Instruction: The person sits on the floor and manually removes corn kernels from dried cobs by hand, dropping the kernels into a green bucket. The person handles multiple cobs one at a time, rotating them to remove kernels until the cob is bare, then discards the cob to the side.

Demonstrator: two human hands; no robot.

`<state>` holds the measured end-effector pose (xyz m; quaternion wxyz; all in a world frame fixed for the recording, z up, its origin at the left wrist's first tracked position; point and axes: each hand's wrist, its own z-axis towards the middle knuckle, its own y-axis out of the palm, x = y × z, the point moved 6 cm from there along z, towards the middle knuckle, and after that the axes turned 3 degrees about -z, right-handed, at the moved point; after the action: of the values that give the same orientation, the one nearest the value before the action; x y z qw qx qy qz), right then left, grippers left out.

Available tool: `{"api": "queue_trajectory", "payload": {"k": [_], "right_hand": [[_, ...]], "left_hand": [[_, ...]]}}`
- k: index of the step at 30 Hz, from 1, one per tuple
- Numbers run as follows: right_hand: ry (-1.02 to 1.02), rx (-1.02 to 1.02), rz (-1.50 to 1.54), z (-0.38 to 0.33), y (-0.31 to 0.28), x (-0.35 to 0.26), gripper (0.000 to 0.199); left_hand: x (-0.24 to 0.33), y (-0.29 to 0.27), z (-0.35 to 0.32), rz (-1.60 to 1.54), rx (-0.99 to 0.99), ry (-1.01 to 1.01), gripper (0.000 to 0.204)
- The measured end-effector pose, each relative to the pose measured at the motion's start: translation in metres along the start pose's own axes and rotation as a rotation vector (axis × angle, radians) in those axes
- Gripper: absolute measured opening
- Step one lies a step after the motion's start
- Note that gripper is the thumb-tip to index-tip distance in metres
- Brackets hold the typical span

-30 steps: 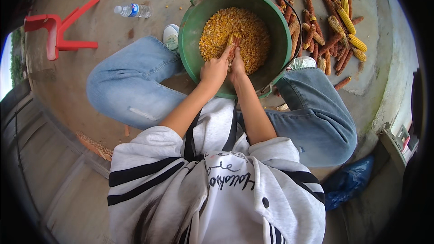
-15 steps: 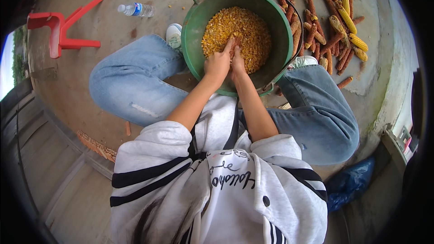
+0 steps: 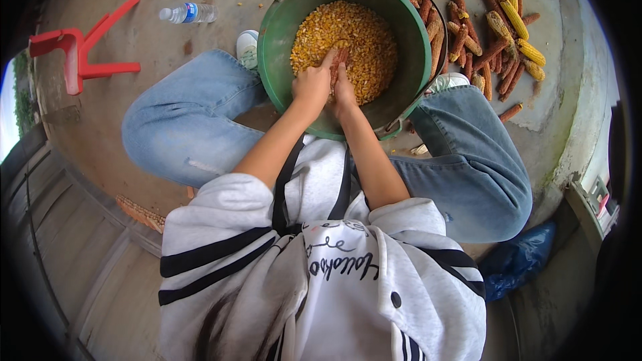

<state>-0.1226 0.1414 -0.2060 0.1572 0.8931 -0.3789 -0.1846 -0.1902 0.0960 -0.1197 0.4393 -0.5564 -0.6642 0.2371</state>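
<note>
A green bucket (image 3: pixel 412 60) stands between my bent legs, with loose yellow corn kernels (image 3: pixel 368 33) covering its bottom. Inside it, just over the kernels, both my hands are closed around a reddish corn cob (image 3: pixel 340 57). My left hand (image 3: pixel 312 85) grips it from the left, thumb and fingers pressed along it. My right hand (image 3: pixel 344 91) has hold of it from the right, close against the left. Much of the cob is hidden by my fingers, and the right fingertips are hard to make out.
Stripped reddish cobs (image 3: pixel 491 52) and several yellow ears (image 3: pixel 513 19) lie right of the bucket. Its wire handle (image 3: pixel 438 23) leans over the right rim. A plastic bottle (image 3: pixel 200 13) lies at left, near a red plastic stool (image 3: pixel 79 53). A blue plastic bag (image 3: pixel 521 261) lies lower right.
The whole view has shifted slightly, with the bucket and floor things now a little further left and higher. My hands stay together on the cob, their grip nearly the same.
</note>
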Motion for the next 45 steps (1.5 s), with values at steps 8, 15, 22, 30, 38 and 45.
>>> {"api": "queue_trajectory", "payload": {"k": [8, 15, 22, 30, 38, 45], "right_hand": [[0.051, 0.092, 0.064, -0.018, 0.004, -0.015, 0.051], [-0.106, 0.019, 0.149, 0.007, 0.0, -0.018, 0.049], [-0.01, -0.024, 0.169, -0.018, 0.022, -0.02, 0.053], [-0.006, -0.027, 0.073, 0.006, -0.001, -0.004, 0.055], [-0.003, 0.004, 0.039, -0.001, 0.0, -0.005, 0.054], [-0.046, 0.001, 0.06, 0.011, 0.0, -0.005, 0.052]], "left_hand": [[0.001, -0.004, -0.037, -0.193, -0.036, 0.114, 0.046], [-0.033, 0.029, -0.006, -0.238, -0.039, 0.049, 0.042], [-0.019, -0.032, -0.023, -0.38, -0.059, -0.025, 0.042], [0.018, -0.011, -0.014, -0.255, -0.075, 0.079, 0.041], [0.011, -0.009, -0.019, -0.126, -0.05, 0.115, 0.042], [-0.001, -0.007, -0.021, 0.081, 0.045, 0.102, 0.043]]}}
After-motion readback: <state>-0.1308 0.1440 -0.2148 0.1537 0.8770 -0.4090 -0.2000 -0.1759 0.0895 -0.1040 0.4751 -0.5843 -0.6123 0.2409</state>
